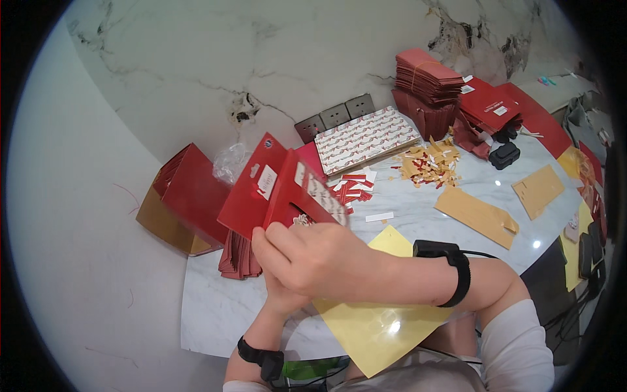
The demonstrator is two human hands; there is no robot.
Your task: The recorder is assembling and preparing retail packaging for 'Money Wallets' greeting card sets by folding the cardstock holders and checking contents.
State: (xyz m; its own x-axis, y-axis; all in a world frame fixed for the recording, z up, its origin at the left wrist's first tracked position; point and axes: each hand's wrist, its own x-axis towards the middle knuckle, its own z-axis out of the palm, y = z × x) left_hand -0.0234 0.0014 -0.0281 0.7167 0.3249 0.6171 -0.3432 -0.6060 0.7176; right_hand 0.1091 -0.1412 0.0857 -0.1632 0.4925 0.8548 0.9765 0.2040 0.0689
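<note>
One open red folder [277, 191], grasped by your nearer right hand [307, 255], slants toward the far edge of the desk [209, 317]; the grip of your left hand [279, 297], mostly hidden, cannot be told.

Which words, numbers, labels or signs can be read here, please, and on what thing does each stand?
Held red card: a white label, its print too small to read.
Same card: a small round emblem, too blurred to read.
Red packet at the back right: white lettering and a small pale label, both too small to read.
</note>
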